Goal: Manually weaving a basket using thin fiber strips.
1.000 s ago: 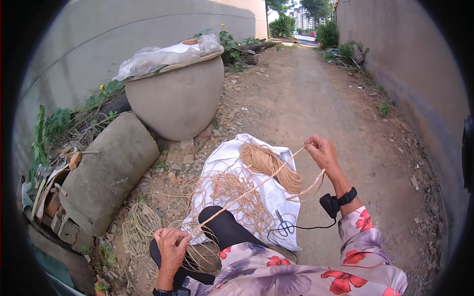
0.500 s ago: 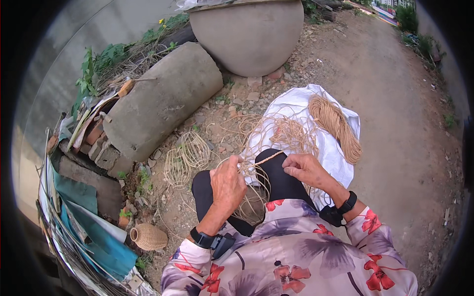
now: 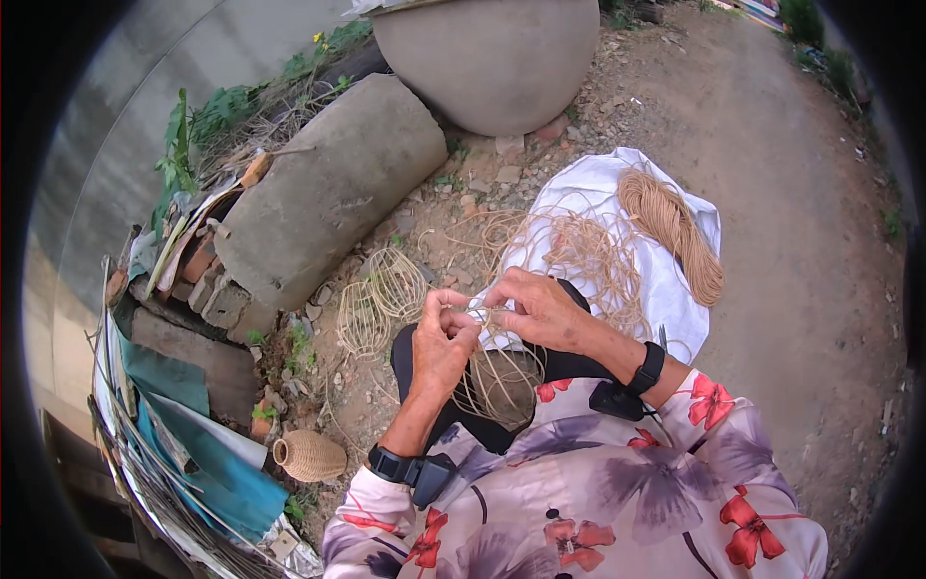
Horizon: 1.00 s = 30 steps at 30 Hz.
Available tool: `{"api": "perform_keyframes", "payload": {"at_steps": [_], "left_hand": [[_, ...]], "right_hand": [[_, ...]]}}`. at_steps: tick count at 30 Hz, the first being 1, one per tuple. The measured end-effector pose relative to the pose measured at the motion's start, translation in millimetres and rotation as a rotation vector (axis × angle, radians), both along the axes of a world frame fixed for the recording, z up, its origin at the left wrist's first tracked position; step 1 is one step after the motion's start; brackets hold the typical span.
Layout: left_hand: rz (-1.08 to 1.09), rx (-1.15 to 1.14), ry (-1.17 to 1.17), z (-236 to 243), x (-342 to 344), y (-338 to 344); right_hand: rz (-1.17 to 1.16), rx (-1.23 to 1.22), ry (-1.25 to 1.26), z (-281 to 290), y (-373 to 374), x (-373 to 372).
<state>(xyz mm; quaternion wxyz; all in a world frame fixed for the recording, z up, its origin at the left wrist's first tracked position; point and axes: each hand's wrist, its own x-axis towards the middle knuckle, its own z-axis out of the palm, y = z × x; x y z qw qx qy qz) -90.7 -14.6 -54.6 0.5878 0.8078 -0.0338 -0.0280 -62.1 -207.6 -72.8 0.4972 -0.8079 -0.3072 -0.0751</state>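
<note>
Over my lap, my left hand (image 3: 446, 343) is closed in a pinch at the top end of an open frame of thin tan strands (image 3: 494, 386), whose bowed strands hang down between my knees. My right hand (image 3: 542, 311) is right beside it, thumb and fingers pinched at the same spot on the tan cord; the fingers hide most of the strand. Loose cord (image 3: 590, 253) lies tangled just beyond my right hand, on a white sack (image 3: 680, 323). A thick skein of tan cord (image 3: 670, 234) rests on the sack's right side.
Two similar open frames (image 3: 397, 280) lie on the ground left of my knees. A small woven jar (image 3: 311, 457) lies on its side at lower left. A concrete cylinder (image 3: 333, 188), a big rounded tub (image 3: 487, 68), bricks and teal sheeting (image 3: 217, 473) stand around; a dirt path runs right.
My right hand has moved left, from stretching a twisted cord out to the side to meeting my left hand at the frame's top. The view has shifted slightly.
</note>
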Motion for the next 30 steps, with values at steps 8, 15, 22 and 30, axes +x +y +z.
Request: {"api": "perform_keyframes", "payload": {"at_steps": [8,15,22,30], "left_hand": [[-0.041,-0.261,-0.063,-3,-5,10],[-0.058,0.388,-0.391,3,-17,12],[-0.131,0.496,-0.389,0,-17,14],[-0.140,0.319,-0.349,-7,-15,25]], "right_hand": [[0.105,-0.051,-0.015,-8,14,7],[0.073,-0.009,-0.279,-4,24,4],[-0.034,-0.319,-1.019,24,20,23],[-0.523,0.401,0.116,120,-111,133]]}}
